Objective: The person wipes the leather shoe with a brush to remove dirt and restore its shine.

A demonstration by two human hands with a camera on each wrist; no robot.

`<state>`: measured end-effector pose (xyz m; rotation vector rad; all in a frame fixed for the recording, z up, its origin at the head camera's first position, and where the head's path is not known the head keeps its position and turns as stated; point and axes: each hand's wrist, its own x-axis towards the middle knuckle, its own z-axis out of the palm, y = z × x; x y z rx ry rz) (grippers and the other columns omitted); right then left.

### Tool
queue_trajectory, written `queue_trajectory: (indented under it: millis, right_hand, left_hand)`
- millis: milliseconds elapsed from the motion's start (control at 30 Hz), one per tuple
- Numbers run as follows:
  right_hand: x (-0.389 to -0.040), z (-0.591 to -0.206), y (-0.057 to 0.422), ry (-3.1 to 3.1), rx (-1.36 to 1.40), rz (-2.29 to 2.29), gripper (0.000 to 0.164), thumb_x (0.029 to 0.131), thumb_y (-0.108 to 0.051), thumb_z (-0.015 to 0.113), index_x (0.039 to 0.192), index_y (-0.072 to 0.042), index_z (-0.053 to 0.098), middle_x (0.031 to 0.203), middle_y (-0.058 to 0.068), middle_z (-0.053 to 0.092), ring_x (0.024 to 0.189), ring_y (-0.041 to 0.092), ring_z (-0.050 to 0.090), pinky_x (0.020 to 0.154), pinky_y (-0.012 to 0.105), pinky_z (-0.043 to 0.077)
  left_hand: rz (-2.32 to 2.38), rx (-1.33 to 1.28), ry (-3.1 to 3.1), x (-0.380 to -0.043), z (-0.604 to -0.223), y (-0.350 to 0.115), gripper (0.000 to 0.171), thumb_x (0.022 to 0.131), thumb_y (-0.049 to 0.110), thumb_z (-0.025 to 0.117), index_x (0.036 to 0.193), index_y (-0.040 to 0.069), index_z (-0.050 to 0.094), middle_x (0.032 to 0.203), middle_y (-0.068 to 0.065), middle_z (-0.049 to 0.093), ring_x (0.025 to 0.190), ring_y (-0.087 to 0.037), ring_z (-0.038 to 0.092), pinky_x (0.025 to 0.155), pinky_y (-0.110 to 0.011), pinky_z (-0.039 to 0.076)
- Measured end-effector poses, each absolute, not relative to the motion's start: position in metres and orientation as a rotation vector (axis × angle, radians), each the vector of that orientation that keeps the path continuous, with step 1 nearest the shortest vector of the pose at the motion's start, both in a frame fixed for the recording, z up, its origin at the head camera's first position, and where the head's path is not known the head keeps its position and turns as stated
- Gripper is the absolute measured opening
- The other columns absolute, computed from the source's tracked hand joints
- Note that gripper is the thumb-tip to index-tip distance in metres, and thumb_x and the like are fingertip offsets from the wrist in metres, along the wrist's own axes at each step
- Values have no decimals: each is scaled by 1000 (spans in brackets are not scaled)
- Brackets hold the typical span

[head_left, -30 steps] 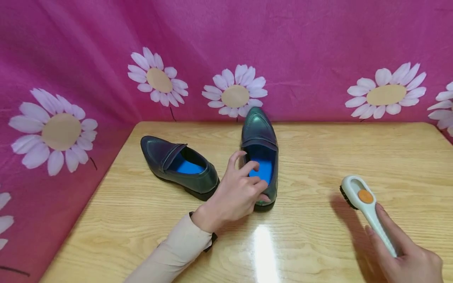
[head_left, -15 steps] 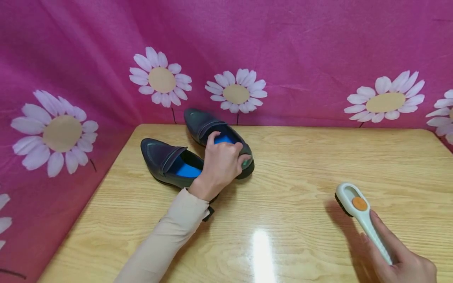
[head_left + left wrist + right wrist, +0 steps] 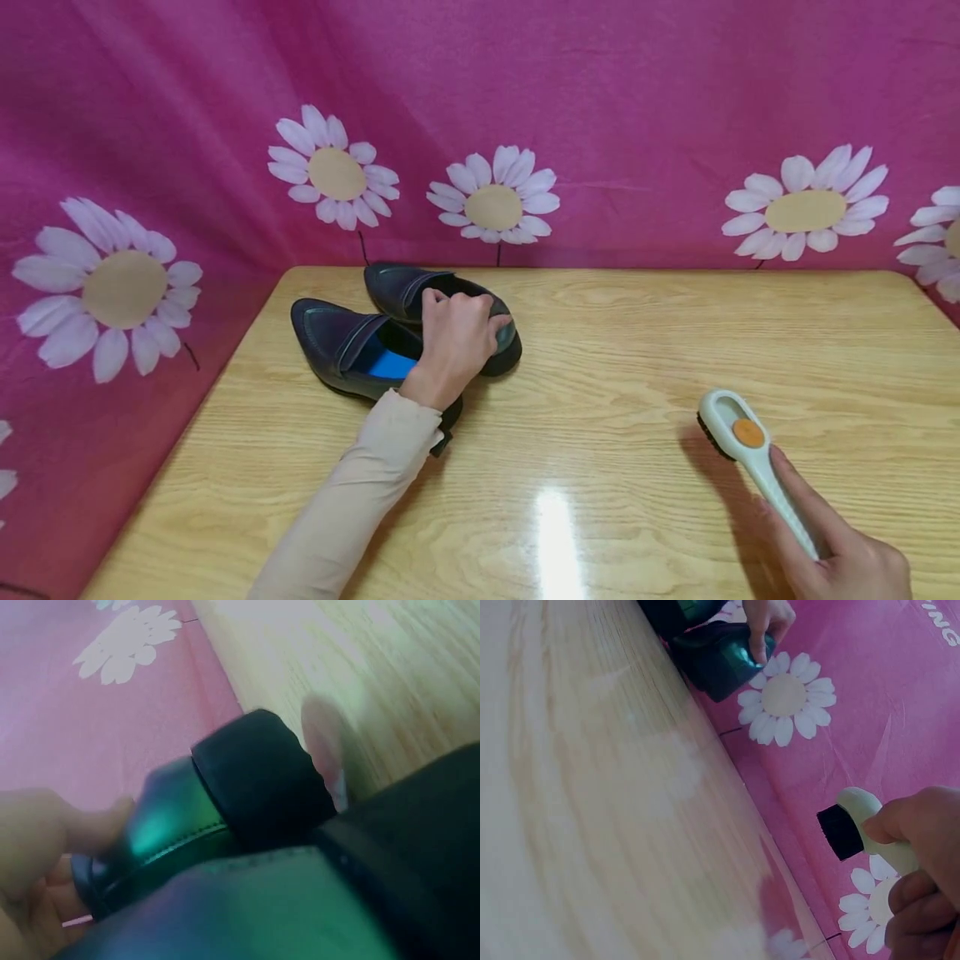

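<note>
Two dark loafers with a green-purple sheen lie side by side at the table's back left, toes to the left in the head view. My left hand (image 3: 459, 335) grips the back end of the rear loafer (image 3: 396, 287), covering much of its opening. In the left wrist view, the thumb presses on that loafer's shiny heel part (image 3: 176, 806). The front loafer (image 3: 322, 342), with a blue insole, sits partly under my left wrist. Off to the right, my right hand (image 3: 847, 550) holds a pale shoe brush (image 3: 757, 458) by its handle, black bristles (image 3: 840, 832) facing down-left, raised over the table.
The wood-grain table (image 3: 600, 375) backs onto a pink cloth (image 3: 637, 108) printed with white daisies. Another cloth panel (image 3: 165, 450) runs along the left edge. A bright light reflection (image 3: 557, 542) lies on the tabletop near the front.
My left hand has moved the rear loafer leftward and turned it, from toe pointing away to lying beside the front loafer. The right hand with the brush has shifted slightly left.
</note>
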<state>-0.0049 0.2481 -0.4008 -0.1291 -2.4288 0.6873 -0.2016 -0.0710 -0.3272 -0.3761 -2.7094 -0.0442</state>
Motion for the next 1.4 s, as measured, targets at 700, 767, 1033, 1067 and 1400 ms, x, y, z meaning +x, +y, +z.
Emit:
queue_trajectory:
  millis: [700,767,1033,1067,1400]
  right_hand:
    - [-29,-399,270,-2876,-641,889,75,99,-38,48,151,2,12,120,43,49,95,58,54,65,46,46]
    - [-31,-398,270,-2774,-714,892,75,95,-37,58,148,3,25,116,39,55,80,42,62,60,30,44]
    - [-38,-397,267,-2609,-847,928,52,95,-23,58,144,-10,44,118,30,60,85,29,68,69,29,52]
    - [-39,-397,267,-2652,-802,894,53,97,-19,53,147,-10,38,121,33,56,94,37,65,76,37,51]
    - [-44,-410,265,-2899,-253,591,60,92,-1,50,143,13,22,94,31,35,78,42,44,59,48,39]
  left_hand:
    - [-296,-225,-3023,-212,-332,-67,32,91,37,66,100,8,73,77,-9,65,80,-30,65,91,-55,41]
    - [-321,-226,-3030,-214,-332,-68,33,91,36,66,105,8,73,84,-11,68,83,-31,65,90,-55,42]
    - [-399,-243,-3082,-219,-331,-67,41,92,38,64,120,9,68,109,-13,69,99,-31,64,90,-49,44]
    - [-404,-236,-3085,-219,-331,-67,42,92,38,64,121,9,67,111,-13,68,101,-31,63,91,-49,44]
    - [-406,-219,-3118,-219,-331,-66,42,93,39,62,120,7,67,108,-13,68,101,-30,63,92,-49,43]
